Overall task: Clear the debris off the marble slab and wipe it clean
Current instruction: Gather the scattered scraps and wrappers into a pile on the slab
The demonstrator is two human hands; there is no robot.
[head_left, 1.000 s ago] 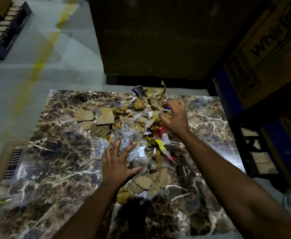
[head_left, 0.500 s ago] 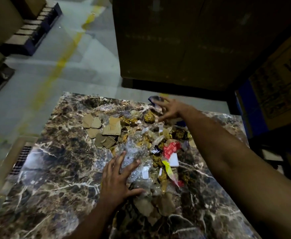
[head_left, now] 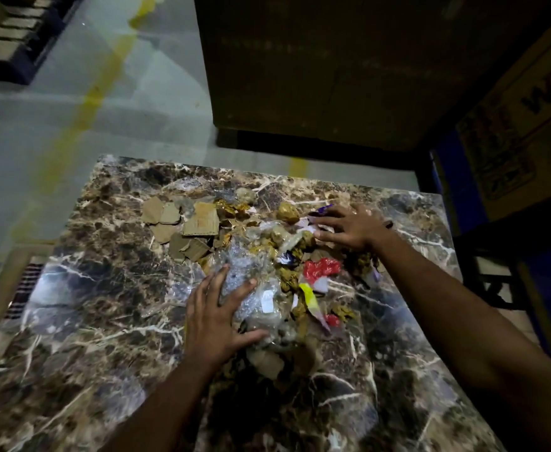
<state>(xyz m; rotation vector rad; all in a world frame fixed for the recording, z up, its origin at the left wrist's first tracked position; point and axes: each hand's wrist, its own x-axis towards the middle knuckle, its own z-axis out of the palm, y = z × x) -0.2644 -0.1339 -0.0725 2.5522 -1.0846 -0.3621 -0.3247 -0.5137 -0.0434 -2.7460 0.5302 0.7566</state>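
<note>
Pressing down on the debris pile in the middle of the marble slab, I keep both palms flat. My left hand rests on the crinkled clear plastic at the pile's near-left side, fingers spread and straight, grasping nothing. My right hand lies on the pile's far-right edge, fingers splayed over white and purple scraps. Torn cardboard pieces lie at the pile's far-left side; a red scrap sits on its right. Beyond the pile stands a large cardboard box.
</note>
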